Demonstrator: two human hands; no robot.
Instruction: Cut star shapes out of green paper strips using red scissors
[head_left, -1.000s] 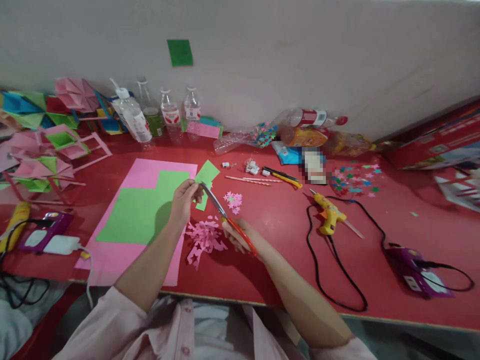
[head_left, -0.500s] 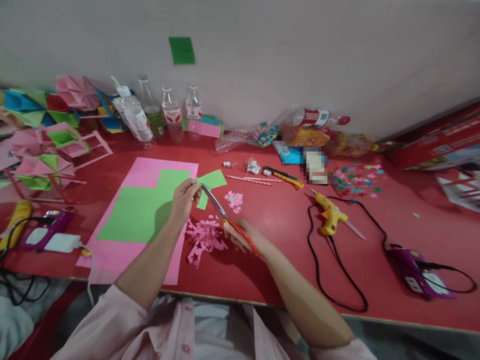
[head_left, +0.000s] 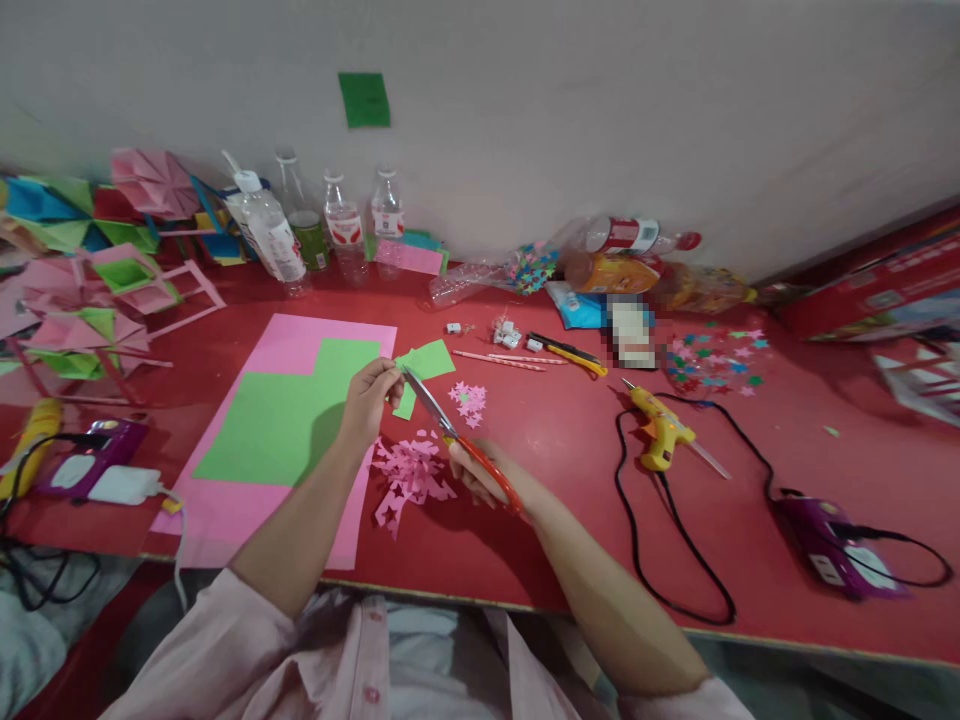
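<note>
My left hand point(head_left: 369, 400) pinches green paper at its fingertips, above the edge of the large green sheet point(head_left: 262, 430). Past those fingertips extends a green paper piece point(head_left: 429, 360), partly covered by the scissors blades; whether the pinched bit is joined to it I cannot tell. My right hand point(head_left: 519, 478) is wrapped round the red handles of a pair of scissors point(head_left: 429, 402), their tips reaching the left fingertips. Below the blades lies a heap of pink paper scraps point(head_left: 412, 470) with star-shaped cutouts. Small pink paper stars point(head_left: 469, 402) are piled right of the blades.
A pink sheet point(head_left: 341, 530) lies under the green one. To the right are a yellow glue gun point(head_left: 661, 432) with its black cord, a purple power socket point(head_left: 832, 545) and a yellow cutter point(head_left: 577, 358). Bottles point(head_left: 345, 230) line the wall; paper models point(head_left: 90, 310) stand left.
The scissors and my right hand have shifted very slightly, with the blades perhaps a little closer together. My left hand stays in place.
</note>
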